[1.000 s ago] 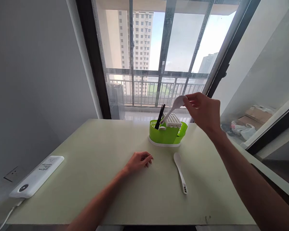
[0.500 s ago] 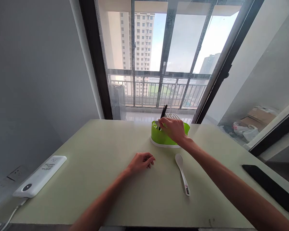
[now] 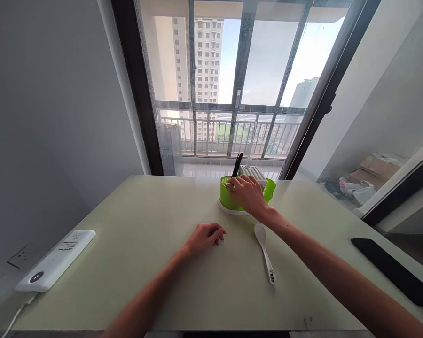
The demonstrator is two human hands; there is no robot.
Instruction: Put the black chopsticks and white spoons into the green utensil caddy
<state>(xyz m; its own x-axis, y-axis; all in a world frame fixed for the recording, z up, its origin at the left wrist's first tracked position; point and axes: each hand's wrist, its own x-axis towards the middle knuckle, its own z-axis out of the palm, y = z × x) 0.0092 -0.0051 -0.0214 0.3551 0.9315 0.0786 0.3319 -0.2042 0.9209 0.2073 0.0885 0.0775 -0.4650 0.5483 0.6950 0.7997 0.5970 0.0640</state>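
My right hand [image 3: 248,195] reaches over a green cutlery holder [image 3: 226,197] at the far middle of the pale table [image 3: 144,225]. Its fingers are pinched at the holder's left rim on the white end of a spoon; most of that spoon is hidden by the hand. Black chopsticks [image 3: 237,165] stick up from the holder, and a white slotted insert [image 3: 255,172] shows behind my hand. My left hand [image 3: 206,236] rests on the table with its fingers curled under and nothing in them. A second white spoon [image 3: 264,253] lies flat on the table to the right of it.
A white power strip [image 3: 54,260] with a cable lies near the table's left edge. A black phone [image 3: 395,272] lies at the right edge. Behind the table is a large window with a balcony railing.
My right hand came down from above the holder, lowering the white spoon into it, and now sits at the rim. My left hand has stayed put.
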